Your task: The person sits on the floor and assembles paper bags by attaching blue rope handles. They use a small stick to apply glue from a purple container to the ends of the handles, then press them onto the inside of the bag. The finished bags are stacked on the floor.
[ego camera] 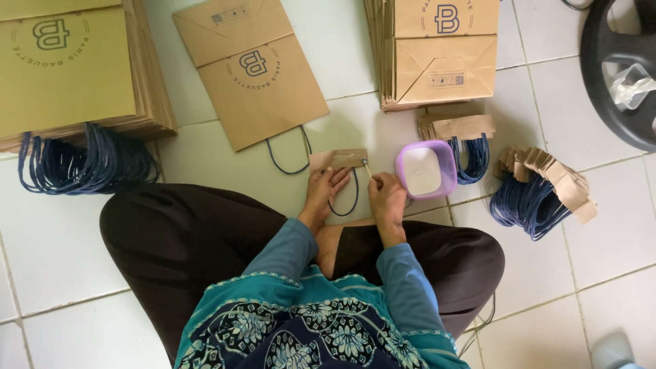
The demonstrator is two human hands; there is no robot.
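My left hand (pixel 322 193) holds a small brown paper strip (pixel 337 158) with a dark blue cord handle (pixel 347 199) looping down from it. My right hand (pixel 386 197) pinches a thin stick (pixel 367 168) whose tip touches the right end of the strip. Just right of it sits a purple tub of white glue (pixel 426 169). A single brown paper bag (pixel 251 70) lies flat on the tiled floor beyond my hands, with one blue handle (pixel 290 156) sticking out of its near edge.
A tall stack of brown bags (pixel 75 68) with blue handles is at the left, another stack (pixel 437 51) at the upper right. Piles of paper strips with cords (pixel 543 188) lie at the right. A black chair base (pixel 615 75) stands in the top right corner.
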